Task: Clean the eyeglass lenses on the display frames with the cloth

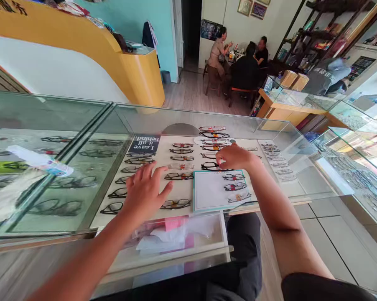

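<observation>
My right hand [235, 156] is closed, its fingertips pinched at a dark pair of eyeglasses [209, 167] in the middle row of the display case; the exact grip is partly hidden by the fingers. Several other eyeglasses [214, 135] with small red or orange tags stand in a column just beyond it. To the left, my left hand [146, 186] hovers with fingers spread over another column of eyeglasses, holding nothing. Near its thumb lies a dark pair of glasses [175, 204]. A white board with a teal edge [207, 192] lies between the hands, with three pairs on its right side.
An open drawer [204, 246] with plastic bags juts out below the case, above my knees. The glass case wall [176, 115] runs along the far side. A spray bottle [39, 160] and a white cloth [11, 196] lie on the left glass. People sit at a table farther back.
</observation>
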`<move>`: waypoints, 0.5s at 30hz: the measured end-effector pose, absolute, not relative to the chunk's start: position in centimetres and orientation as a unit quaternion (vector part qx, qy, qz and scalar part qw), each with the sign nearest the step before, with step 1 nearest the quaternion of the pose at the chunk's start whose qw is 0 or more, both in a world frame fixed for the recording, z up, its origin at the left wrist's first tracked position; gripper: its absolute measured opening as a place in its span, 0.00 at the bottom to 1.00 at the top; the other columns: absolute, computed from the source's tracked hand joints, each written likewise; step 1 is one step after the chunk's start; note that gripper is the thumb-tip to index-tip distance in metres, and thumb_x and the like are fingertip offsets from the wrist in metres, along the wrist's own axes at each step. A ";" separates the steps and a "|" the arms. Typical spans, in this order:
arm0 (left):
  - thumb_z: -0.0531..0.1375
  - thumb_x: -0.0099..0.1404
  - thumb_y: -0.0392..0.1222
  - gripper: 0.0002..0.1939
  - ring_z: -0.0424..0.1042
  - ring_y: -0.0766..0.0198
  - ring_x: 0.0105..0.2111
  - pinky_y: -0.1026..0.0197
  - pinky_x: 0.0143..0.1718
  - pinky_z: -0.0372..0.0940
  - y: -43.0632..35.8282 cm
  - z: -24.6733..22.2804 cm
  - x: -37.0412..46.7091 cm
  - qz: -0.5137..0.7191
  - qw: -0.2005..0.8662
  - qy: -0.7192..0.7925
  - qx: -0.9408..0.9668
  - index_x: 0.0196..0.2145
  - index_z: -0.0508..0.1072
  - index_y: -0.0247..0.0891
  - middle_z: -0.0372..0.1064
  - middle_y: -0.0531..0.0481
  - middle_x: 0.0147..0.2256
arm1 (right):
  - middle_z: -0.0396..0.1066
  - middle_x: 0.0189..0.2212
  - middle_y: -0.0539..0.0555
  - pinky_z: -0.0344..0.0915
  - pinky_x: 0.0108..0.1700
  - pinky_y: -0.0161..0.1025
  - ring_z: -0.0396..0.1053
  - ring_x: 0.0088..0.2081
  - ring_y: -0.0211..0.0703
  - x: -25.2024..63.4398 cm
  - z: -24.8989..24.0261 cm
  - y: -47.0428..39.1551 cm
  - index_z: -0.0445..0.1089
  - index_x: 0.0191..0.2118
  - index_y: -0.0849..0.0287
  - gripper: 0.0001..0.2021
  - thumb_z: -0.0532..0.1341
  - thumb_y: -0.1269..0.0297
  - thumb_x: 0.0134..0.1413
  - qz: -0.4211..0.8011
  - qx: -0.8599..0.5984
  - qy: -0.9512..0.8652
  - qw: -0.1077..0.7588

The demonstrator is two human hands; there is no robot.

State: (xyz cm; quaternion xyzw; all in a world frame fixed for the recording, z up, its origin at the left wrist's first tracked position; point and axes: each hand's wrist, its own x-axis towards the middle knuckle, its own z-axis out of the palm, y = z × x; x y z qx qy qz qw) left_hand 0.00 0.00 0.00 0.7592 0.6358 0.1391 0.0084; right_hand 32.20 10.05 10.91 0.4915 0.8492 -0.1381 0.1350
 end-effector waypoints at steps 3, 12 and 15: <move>0.52 0.78 0.56 0.26 0.62 0.31 0.72 0.27 0.65 0.62 0.2 0.1 0.2 0.144 0.016 0.639 0.756 0.65 0.73 0.40 0.63 0.31 0.72 | 0.84 0.44 0.54 0.54 0.62 0.50 0.78 0.48 0.50 32.3 10.7 10.3 0.81 0.42 0.57 0.06 0.67 0.71 0.61 -0.126 0.505 0.844 0.127; 0.55 0.78 0.56 0.25 0.62 0.32 0.71 0.28 0.65 0.62 0.3 0.2 0.5 0.153 0.014 0.643 0.751 0.64 0.73 0.41 0.63 0.32 0.71 | 0.80 0.39 0.53 0.59 0.46 0.41 0.74 0.40 0.44 31.5 12.4 8.1 0.80 0.47 0.58 0.09 0.69 0.64 0.64 -0.150 0.472 0.868 0.039; 0.54 0.79 0.55 0.24 0.62 0.33 0.72 0.28 0.66 0.61 0.3 0.2 0.7 0.158 0.020 0.640 0.751 0.64 0.74 0.43 0.64 0.33 0.72 | 0.81 0.37 0.52 0.57 0.38 0.38 0.73 0.35 0.40 28.3 13.0 3.6 0.79 0.45 0.57 0.07 0.66 0.60 0.70 -0.275 0.344 0.897 0.044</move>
